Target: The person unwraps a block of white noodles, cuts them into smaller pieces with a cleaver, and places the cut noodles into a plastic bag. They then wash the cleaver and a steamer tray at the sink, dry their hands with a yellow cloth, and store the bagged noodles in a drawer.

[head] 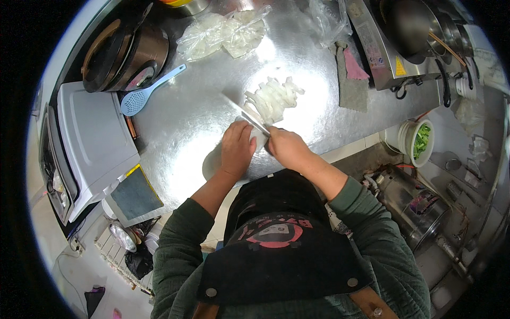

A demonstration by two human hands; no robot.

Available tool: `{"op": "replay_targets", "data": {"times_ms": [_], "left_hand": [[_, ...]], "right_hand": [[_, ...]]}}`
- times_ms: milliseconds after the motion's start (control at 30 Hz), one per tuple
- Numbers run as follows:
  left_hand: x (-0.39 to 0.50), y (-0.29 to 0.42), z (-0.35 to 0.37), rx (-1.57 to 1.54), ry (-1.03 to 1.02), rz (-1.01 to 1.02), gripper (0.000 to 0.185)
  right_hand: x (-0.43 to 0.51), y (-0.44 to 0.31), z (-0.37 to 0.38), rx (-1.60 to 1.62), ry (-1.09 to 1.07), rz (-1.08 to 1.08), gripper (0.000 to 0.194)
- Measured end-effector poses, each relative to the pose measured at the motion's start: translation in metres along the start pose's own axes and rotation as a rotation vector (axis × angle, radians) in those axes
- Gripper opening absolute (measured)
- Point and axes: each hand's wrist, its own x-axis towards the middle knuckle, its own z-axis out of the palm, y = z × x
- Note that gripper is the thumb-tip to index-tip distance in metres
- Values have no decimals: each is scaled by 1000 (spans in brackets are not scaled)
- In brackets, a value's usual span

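Note:
My right hand (289,148) grips a kitchen knife (255,123), whose blade points away to the upper left and is slightly blurred. With fingers bent, my left hand (236,148) holds down a translucent white piece of food (260,140) close to the blade, and it partly covers that piece. Just beyond the knife lies a loose heap of translucent white strips (275,97), perhaps wide noodles or jelly; the picture does not settle which. Everything here rests directly on the stainless steel table (179,131). The knife handle is hidden inside my right fist.
Tied plastic bags of whitish food (225,34) lie at the back. A blue slotted spoon (153,89) and a lidded pot (147,52) stand left, beyond a grey-white appliance (95,131). Rightward are a grey cloth (352,87), a steel cooker (378,48) and a bucket of greens (432,139).

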Motion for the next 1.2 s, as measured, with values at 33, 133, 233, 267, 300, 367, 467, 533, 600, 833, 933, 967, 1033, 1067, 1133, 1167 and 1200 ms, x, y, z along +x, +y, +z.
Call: {"op": "replay_targets", "data": {"times_ms": [33, 133, 233, 267, 300, 367, 467, 533, 600, 833, 933, 967, 1033, 1067, 1133, 1167, 1200], "left_hand": [[-2, 0, 0, -24, 28, 1, 44], [-11, -1, -2, -42, 78, 8, 49], [-15, -5, -3, -39, 87, 15, 50], [-16, -6, -3, -49, 83, 2, 50], [-17, -6, -3, -33, 68, 12, 49], [-16, -7, -3, -14, 51, 12, 48], [-14, -7, -2, -22, 58, 9, 46], [-13, -7, 0, -7, 61, -1, 44], [-11, -7, 1, 2, 52, -7, 42], [-9, -6, -3, 3, -67, -57, 35], [-11, -5, -5, -31, -20, -40, 37], [-13, -5, -5, -49, 0, -42, 38], [-16, -5, -5, -80, 86, -22, 40], [-19, -5, -5, -97, 120, -20, 42], [-23, -6, -5, -89, 131, -23, 43], [-24, -7, -5, -83, 157, -20, 44], [-25, -7, -5, -82, 154, -15, 44]], "right_hand": [[-3, 1, -4, 2, 19, 38, 30], [-24, -3, -17, 23, 96, 26, 32], [-45, -12, -28, -43, 50, 14, 32], [-50, -15, -29, -65, 46, -21, 32], [-54, -18, -30, -104, -43, 30, 32], [-59, -22, -31, -179, -170, 89, 32], [-59, -23, -32, -165, -194, 92, 29], [-58, -20, -33, -161, -225, 102, 24], [-55, -17, -32, -146, -239, 89, 19], [-20, -13, 4, -129, -167, 43, 19], [2, -10, 13, -56, -67, 2, 29], [4, -10, 11, -30, -54, 4, 30], [1, -8, 2, 36, 44, -5, 32], [-5, -9, -3, 18, 53, 24, 32], [-23, -13, -15, -31, 19, 14, 32], [-30, -15, -21, -50, 59, -44, 32], [-39, -18, -23, -69, 23, -29, 32]]}}
